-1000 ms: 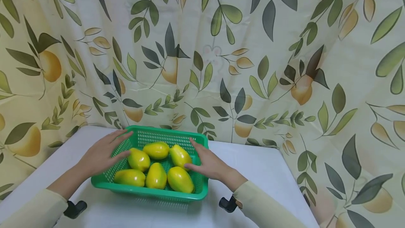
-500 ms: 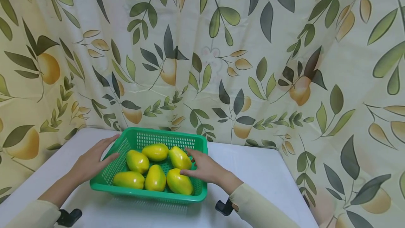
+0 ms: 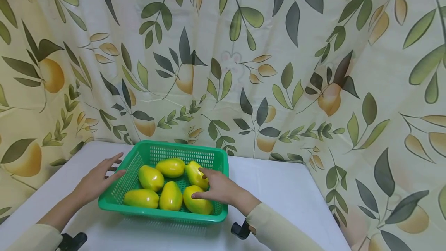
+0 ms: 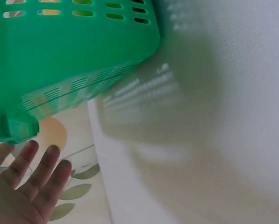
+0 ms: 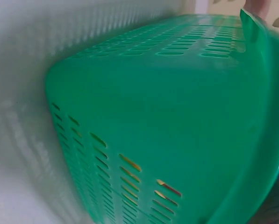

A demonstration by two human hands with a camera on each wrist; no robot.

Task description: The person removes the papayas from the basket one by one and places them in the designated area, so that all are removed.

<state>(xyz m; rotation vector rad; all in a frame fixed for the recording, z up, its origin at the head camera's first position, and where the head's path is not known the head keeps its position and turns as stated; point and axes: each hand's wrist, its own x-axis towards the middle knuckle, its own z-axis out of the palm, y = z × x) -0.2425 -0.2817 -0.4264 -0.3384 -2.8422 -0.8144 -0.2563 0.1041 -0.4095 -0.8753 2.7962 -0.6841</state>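
A green plastic basket with slotted walls holds several glossy yellow-green mangoes, lying in a rough ring on its floor. My left hand is just outside the basket's left rim, fingers spread and holding nothing. In the left wrist view, that hand shows loosely extended fingers by the basket's rim corner. Over the basket's right end is my right hand, thumb and fingers apart, above the two right-hand mangoes. Whether it touches them I cannot tell. The basket's wall nearly fills the right wrist view.
The basket stands on a table with a white cover. Behind and at both sides hangs a curtain printed with leaves and fruit. A black wrist-camera mount sits under the right forearm, another under the left.
My left hand has drawn back leftward from over the basket to outside its left rim. My right hand has shifted slightly left, farther over the right-hand mangoes. The basket and mangoes stay put.
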